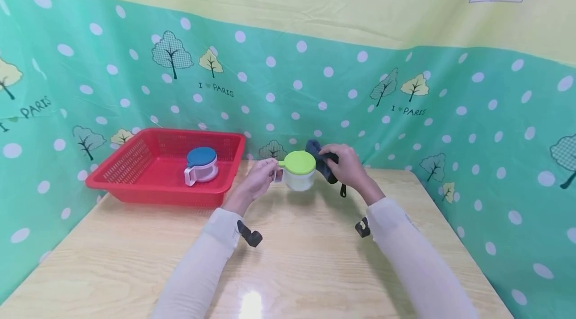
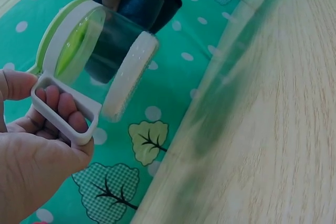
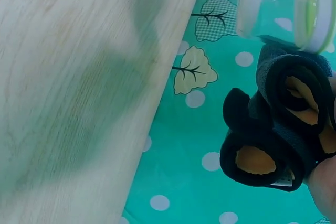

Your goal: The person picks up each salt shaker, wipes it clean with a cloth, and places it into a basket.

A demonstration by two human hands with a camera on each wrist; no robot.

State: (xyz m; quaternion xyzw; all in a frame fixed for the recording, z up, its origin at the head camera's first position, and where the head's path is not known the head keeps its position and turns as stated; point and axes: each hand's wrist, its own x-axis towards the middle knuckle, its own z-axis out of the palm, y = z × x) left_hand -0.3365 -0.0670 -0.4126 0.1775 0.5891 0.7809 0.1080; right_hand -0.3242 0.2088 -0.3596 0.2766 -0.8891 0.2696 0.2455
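In the head view my left hand (image 1: 257, 180) grips a clear jar (image 1: 300, 182) with a bright green lid (image 1: 300, 161), above the table. Its fingers go through the white loop handle (image 2: 79, 96), the thumb by the lid's tab. The jar lies tipped on its side in the left wrist view, its wide white base toward the table. My right hand (image 1: 345, 163) pinches a dark blue, black-edged rolled cloth item (image 1: 323, 165) close beside the jar. The right wrist view shows the rolled cloth's (image 3: 257, 129) tan inside; its exact kind is unclear. A black loop hangs below it.
A red plastic basket (image 1: 157, 196) stands at the table's left back, holding a similar jar with a blue lid (image 1: 201, 156). Behind the wooden table (image 1: 297, 259) hangs a green and yellow patterned curtain (image 1: 297, 99), which also runs along both sides.
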